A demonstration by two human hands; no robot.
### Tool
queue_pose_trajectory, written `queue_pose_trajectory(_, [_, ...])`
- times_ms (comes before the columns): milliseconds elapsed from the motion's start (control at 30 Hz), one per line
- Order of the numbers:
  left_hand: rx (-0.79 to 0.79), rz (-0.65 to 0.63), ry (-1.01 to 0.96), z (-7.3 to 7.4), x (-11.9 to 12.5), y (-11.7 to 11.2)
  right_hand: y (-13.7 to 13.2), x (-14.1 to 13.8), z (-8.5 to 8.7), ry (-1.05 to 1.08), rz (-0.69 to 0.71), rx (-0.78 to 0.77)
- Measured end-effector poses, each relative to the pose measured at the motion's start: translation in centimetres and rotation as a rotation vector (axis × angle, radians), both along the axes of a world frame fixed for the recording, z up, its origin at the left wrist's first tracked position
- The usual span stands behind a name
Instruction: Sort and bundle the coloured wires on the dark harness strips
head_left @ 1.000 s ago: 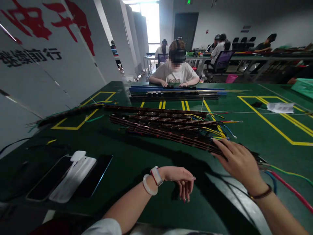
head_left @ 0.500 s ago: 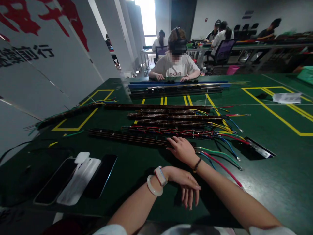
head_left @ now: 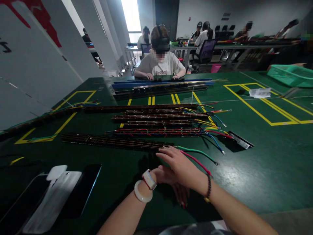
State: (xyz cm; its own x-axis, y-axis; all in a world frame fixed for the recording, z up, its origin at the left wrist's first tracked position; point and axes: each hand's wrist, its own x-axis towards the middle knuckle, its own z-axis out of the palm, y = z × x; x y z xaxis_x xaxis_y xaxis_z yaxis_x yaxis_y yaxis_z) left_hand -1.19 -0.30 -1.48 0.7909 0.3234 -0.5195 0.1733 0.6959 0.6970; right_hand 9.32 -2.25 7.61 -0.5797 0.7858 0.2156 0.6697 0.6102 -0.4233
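Observation:
My right hand (head_left: 179, 164) lies flat with fingers stretched out, its fingertips at the right end of the nearest long dark strip (head_left: 114, 142), beside that strip's green and red wires (head_left: 197, 156). My left hand (head_left: 168, 181) rests limp on the green table (head_left: 256, 163), fingers hanging down, partly covered by the right hand; it holds nothing. Its wrist carries a white bangle and a watch. Several more dark strips with coloured wires (head_left: 158, 122) lie further out.
Dark phones and a white case (head_left: 52, 195) lie at the near left. A metal floor box (head_left: 238, 140) sits right of the strips. A person (head_left: 160, 62) works opposite behind blue rails (head_left: 161, 85). A green bin (head_left: 290, 75) and paper (head_left: 260, 93) are far right.
My right hand has dragged the nearest strip toward me and to the left, and now overlaps my left hand. The view has tilted down and shifted right.

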Motion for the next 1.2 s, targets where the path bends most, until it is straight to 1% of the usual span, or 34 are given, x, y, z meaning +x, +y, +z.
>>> queue_pose_trajectory(33, [-0.026, -0.039, -0.008, 0.1, 0.2, 0.0, -0.8, 1.4, 1.0, 0.017, 0.005, -0.037])
queue_pose_trajectory(67, [-0.059, -0.110, -0.032, 0.2, 0.3, 0.0, -1.2, 2.9, 1.7, 0.035, -0.022, -0.048])
queue_pose_trajectory(100, [-0.087, -0.178, -0.068, 0.3, 0.4, -0.1, -1.3, 4.5, 2.1, 0.025, -0.065, -0.059])
queue_pose_trajectory(133, [-0.105, -0.215, -0.104, 0.4, 0.5, -0.2, -1.0, 6.0, 2.2, 0.005, -0.124, -0.057])
queue_pose_trajectory(200, [-0.112, -0.237, -0.175, 0.6, 0.6, -0.4, 0.1, 8.8, 1.5, -0.050, -0.235, -0.069])
queue_pose_trajectory(233, [-0.102, -0.229, -0.202, 0.7, 0.6, -0.5, 0.9, 9.9, 0.8, -0.071, -0.259, -0.104])
queue_pose_trajectory(333, [-0.069, -0.183, -0.224, 0.9, 0.5, -0.6, 2.8, 12.1, -1.6, -0.072, -0.202, -0.275])
queue_pose_trajectory(433, [-0.045, -0.089, -0.213, 0.9, 0.6, -0.6, 3.7, 12.5, -2.9, -0.052, -0.127, -0.409])
queue_pose_trajectory(533, [-0.020, 0.018, -0.209, 0.8, 0.8, -0.3, 4.0, 12.2, -3.4, -0.017, -0.068, -0.542])
queue_pose_trajectory(633, [0.012, 0.149, -0.207, 0.7, 1.0, 0.0, 4.2, 12.2, -3.8, 0.043, -0.051, -0.650])
queue_pose_trajectory(700, [0.015, 0.214, -0.202, 0.8, 1.2, 0.1, 4.3, 12.3, -4.3, 0.103, -0.037, -0.741])
queue_pose_trajectory(833, [-0.002, 0.238, -0.182, 1.0, 1.5, 0.1, 4.2, 12.3, -5.2, 0.252, 0.013, -0.953])
queue_pose_trajectory(967, [0.027, 0.238, -0.157, 1.3, 1.7, -0.3, 3.7, 12.3, -5.2, 0.348, 0.062, -1.081])
queue_pose_trajectory(1133, [0.075, 0.246, -0.143, 1.4, 1.6, -0.7, 3.2, 12.4, -4.8, 0.394, 0.128, -1.311])
queue_pose_trajectory(1200, [0.102, 0.259, -0.144, 1.2, 1.6, -0.8, 3.2, 12.4, -4.9, 0.380, 0.167, -1.362])
